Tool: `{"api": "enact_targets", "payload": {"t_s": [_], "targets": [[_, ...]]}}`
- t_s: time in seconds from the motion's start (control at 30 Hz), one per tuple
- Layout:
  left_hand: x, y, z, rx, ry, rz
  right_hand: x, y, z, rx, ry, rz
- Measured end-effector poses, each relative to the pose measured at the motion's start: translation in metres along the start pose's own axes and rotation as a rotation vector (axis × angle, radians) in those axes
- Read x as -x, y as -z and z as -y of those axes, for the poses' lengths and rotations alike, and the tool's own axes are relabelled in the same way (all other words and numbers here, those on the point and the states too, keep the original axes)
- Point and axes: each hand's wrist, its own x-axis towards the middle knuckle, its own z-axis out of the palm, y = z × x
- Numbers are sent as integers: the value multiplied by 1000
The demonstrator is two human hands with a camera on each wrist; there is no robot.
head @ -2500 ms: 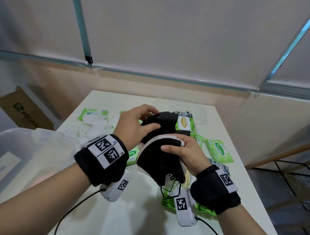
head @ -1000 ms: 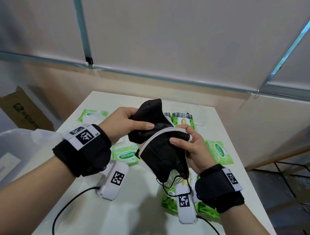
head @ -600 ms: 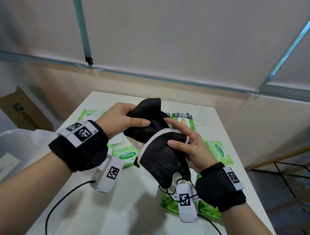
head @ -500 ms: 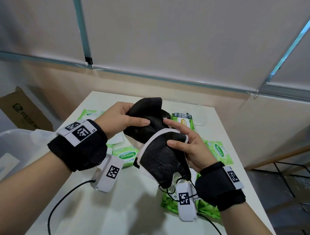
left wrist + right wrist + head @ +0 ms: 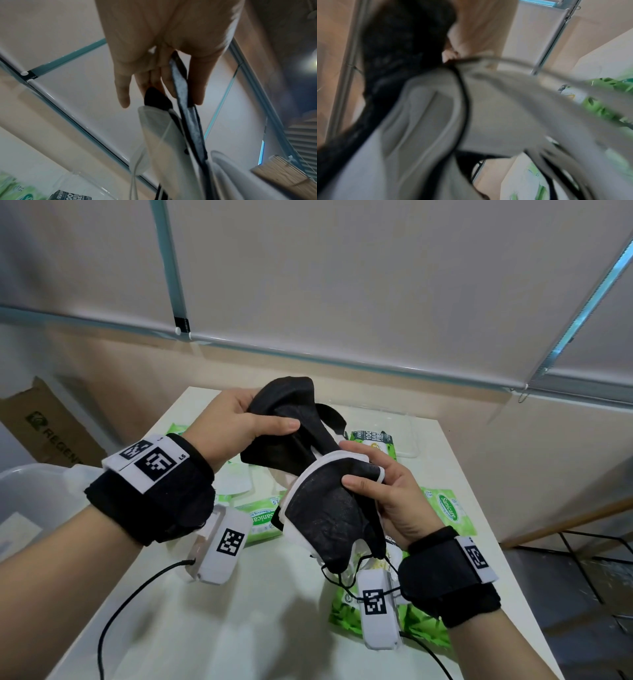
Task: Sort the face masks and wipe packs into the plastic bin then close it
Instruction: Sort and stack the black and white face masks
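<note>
Black masks, two in the head view: left hand pinches the upper mask; right hand pinches the white-edged mask below. Gathering step; next, carry both to the bin left of the grip. At least five wipe packs visible beneath. Left wrist: fingers clamp the mask's edge. Right wrist: blurred.

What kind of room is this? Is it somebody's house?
Probably an office or workroom, not a house, though I can't be sure. There's a plain white table, glass partition walls with roller blinds pulled down, and a cardboard box on the floor by the wall.
</note>
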Motion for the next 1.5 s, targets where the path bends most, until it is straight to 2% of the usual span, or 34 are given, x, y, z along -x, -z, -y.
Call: {"api": "enact_targets", "payload": {"t_s": [0.2, 0.37, 0.47, 0.6, 0.7, 0.77, 1.0, 1.17, 1.3, 1.37, 1.5], "targets": [[-1, -1, -4, 24, -93, -121, -1, -1, 2, -42, 36, -42], [-1, 7, -13, 155, -141, -134, -1, 6, 0, -53, 61, -113], [2, 9, -18, 175, -153, -19, -1, 10, -5, -26, 56, -156], [10, -5, -17, 143, -33, 187, -3, 10, -9, 5, 47, -181], [16, -20, -5, -36, 103, 329, -4, 6, -11, 28, 45, -180], [17, -28, 7, -187, 172, 371, -5, 6, -12, 59, 48, -180], [15, -51, 40, -553, 93, 47, 1, 4, -8, 45, 25, -153], [15, -57, 42, -630, 44, -49, -1, 3, -9, 9, -13, -195], [15, -61, 42, -719, 7, -107, 1, 6, -12, 47, 16, -129], [14, -58, 41, -723, -16, -169, 2, 6, -12, 81, 37, -136], [3, -43, 36, -571, -91, -333, 4, 6, -12, 119, 26, -127]]}}
